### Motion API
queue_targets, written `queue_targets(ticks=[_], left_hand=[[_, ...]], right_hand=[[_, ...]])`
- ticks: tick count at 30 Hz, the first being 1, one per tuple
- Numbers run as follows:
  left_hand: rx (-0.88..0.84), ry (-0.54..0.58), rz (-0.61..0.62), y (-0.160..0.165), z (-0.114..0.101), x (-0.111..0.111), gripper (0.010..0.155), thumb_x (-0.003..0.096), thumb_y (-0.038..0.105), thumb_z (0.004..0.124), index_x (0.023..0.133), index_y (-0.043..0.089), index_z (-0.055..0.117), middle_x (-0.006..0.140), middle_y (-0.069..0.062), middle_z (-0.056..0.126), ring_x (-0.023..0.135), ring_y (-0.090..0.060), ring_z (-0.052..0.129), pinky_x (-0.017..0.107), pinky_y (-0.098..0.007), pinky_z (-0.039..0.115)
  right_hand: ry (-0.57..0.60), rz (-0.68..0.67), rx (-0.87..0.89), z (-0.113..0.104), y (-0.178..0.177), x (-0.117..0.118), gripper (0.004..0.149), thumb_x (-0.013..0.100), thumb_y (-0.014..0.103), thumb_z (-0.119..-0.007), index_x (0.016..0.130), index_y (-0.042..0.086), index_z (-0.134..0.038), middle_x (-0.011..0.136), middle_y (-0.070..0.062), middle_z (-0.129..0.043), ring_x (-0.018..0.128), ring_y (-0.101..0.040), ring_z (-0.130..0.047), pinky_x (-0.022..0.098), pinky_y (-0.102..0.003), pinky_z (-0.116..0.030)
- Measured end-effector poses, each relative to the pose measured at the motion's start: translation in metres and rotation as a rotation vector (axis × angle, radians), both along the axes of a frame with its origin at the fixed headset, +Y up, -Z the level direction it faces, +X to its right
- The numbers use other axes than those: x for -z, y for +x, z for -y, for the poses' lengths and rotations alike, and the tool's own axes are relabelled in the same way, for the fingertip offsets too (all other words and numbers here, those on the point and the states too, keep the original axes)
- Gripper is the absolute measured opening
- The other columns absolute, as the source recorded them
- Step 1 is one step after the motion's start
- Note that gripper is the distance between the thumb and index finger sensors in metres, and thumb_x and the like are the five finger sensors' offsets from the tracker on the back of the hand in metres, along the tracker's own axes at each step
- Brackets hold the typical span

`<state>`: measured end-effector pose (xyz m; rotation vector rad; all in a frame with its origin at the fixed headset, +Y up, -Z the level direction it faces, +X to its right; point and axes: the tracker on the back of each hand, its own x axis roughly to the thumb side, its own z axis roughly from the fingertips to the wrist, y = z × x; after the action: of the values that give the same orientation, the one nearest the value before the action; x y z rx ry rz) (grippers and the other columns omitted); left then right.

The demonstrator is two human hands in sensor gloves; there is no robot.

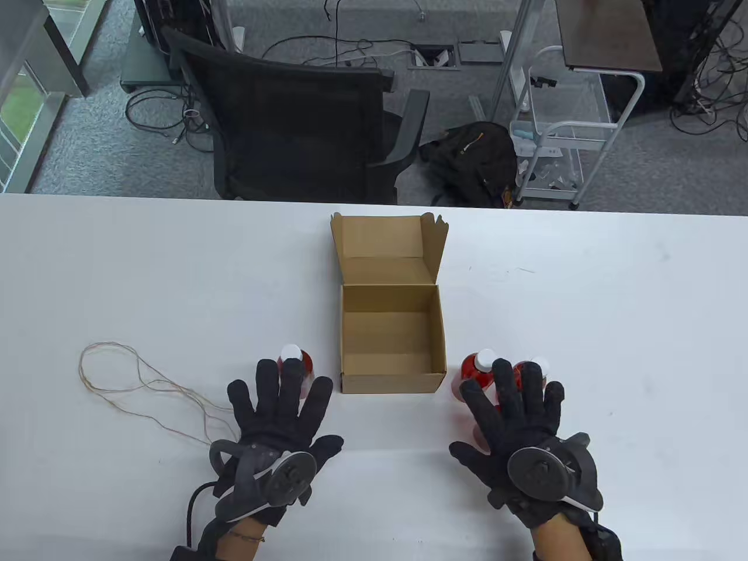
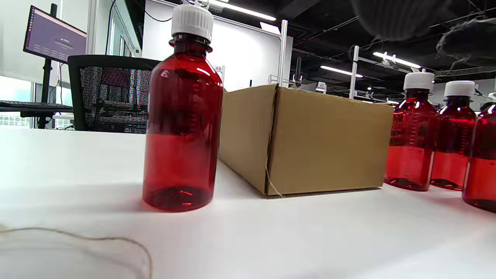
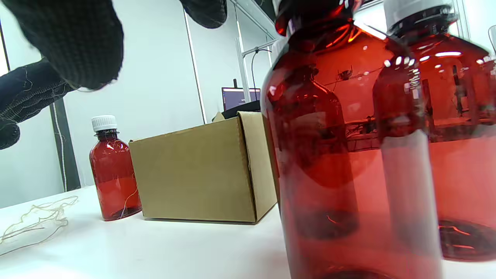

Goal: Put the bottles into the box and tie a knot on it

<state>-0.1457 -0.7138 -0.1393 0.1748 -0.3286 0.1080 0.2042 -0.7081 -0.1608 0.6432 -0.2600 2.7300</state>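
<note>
Spreading flat above the table (image 1: 117,263), the left hand (image 1: 280,421) has its gloved fingers straight and fanned, holding nothing; its fingertips lie over a red bottle (image 1: 295,365) with a white cap, and whether they touch it I cannot tell. That lone bottle stands upright just left of the box's near corner. The right hand (image 1: 514,426) is likewise open, fingers straight and splayed, gripping nothing; it hovers over a cluster of red bottles (image 1: 476,371) that stand upright, close together, just right of the box. The left wrist view shows three of them in a row past the box (image 2: 325,143). In the right wrist view two fill the frame, one (image 3: 321,155) in front of another (image 3: 445,135), with fingertips (image 3: 73,42) hanging in at the top left corner.

Between the two hands sits the cardboard box (image 1: 390,339), open and with no bottle inside, its lid (image 1: 387,242) folded back and standing toward the far side. A loose tangle of thin string (image 1: 140,385) lies on the table well left of the lone bottle, one strand running in under the left hand. Each hand carries a round tracker (image 1: 289,476) strapped to its back.

Beyond the table's far edge stand a black chair (image 1: 298,117), a black backpack (image 1: 473,158) on the carpet, and a white cart (image 1: 561,128).
</note>
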Motion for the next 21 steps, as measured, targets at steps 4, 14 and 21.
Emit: queue_targets(ticks=[4,14,21], left_hand=[[0.005,-0.006,0.002,0.0008,0.0,-0.0001,0.102,0.0487,0.067,0.069,0.114,0.033,-0.001,0.122,-0.021,-0.01,0.104,-0.057,-0.009,0.061,-0.081,0.007],[0.015,-0.017,0.001,0.0027,0.0013,-0.0005,0.102,0.0487,0.067,0.069,0.114,0.032,-0.001,0.122,-0.021,-0.01,0.104,-0.057,-0.008,0.061,-0.081,0.007],[0.014,-0.027,0.0,0.0033,0.0023,0.0008,0.102,0.0488,0.067,0.069,0.114,0.032,-0.001,0.122,-0.021,-0.01,0.104,-0.056,-0.009,0.061,-0.08,0.006]], right_hand=[[0.004,-0.002,0.0,0.0002,0.0,-0.0004,0.089,0.046,0.062,-0.082,0.114,0.028,-0.037,0.118,-0.018,-0.009,0.097,-0.053,-0.001,0.058,-0.077,-0.003],[-0.009,0.003,0.014,0.0008,0.0014,0.0001,0.089,0.046,0.062,-0.082,0.115,0.027,-0.037,0.118,-0.019,-0.013,0.097,-0.053,-0.001,0.058,-0.077,-0.003],[-0.011,0.001,0.026,0.0007,0.0019,0.0005,0.089,0.046,0.061,-0.082,0.115,0.027,-0.037,0.118,-0.019,-0.013,0.097,-0.053,-0.001,0.058,-0.077,-0.003]])
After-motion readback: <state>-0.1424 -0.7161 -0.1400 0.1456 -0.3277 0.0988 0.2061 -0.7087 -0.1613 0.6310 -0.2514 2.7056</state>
